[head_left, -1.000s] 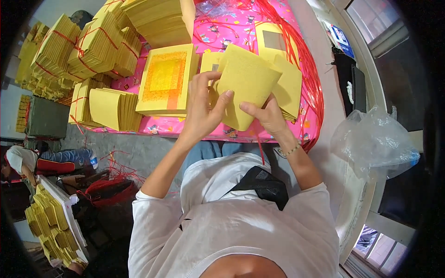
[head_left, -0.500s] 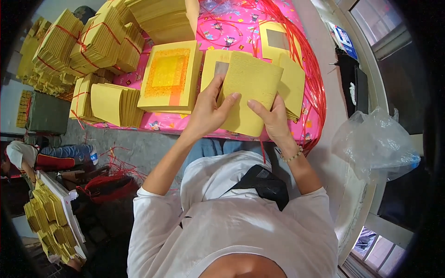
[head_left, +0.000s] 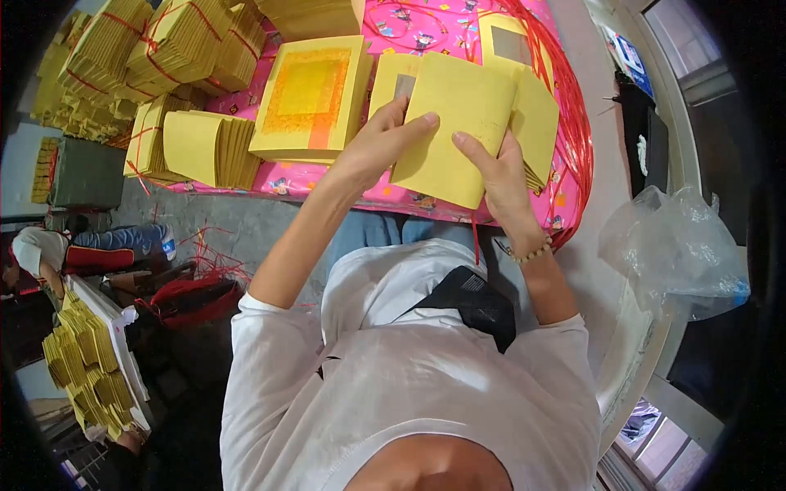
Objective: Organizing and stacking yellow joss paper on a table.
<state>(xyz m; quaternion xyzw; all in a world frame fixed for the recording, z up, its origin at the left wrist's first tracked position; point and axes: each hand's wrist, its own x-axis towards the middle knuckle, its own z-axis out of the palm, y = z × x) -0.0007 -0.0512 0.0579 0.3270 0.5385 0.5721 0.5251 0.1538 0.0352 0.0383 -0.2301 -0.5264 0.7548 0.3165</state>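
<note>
Two hands meet on a single plain yellow paper sheet (head_left: 458, 127), which we hold up over the near edge of the pink patterned table cover (head_left: 426, 24). Our left hand (head_left: 381, 147) pinches the sheet's left edge, thumb on top and fingers curled behind it; our right hand (head_left: 499, 176) grips its lower right corner, index finger laid flat on the face, a bead bracelet (head_left: 530, 254) at the wrist. Both hands are closed on the paper.

The sheet is tilted, its long axis running from the lower right near our right hand up toward the far left, its top edge pointing away from us. Half a second ago it leaned further clockwise and covered more of the pile beneath; it has since turned slightly and our left thumb has slid higher along its edge.

Under it lies a loose pile of yellow sheets with grey squares (head_left: 532, 106) near the cover's right edge, beside a tangle of red string (head_left: 573, 123). Left of our hands sits a square stack of yellow sheets printed orange (head_left: 307, 94), and at the cover's near left corner a fanned stack of plain yellow paper (head_left: 201, 147). String-tied yellow bundles (head_left: 176, 45) crowd the far left corner.
</note>
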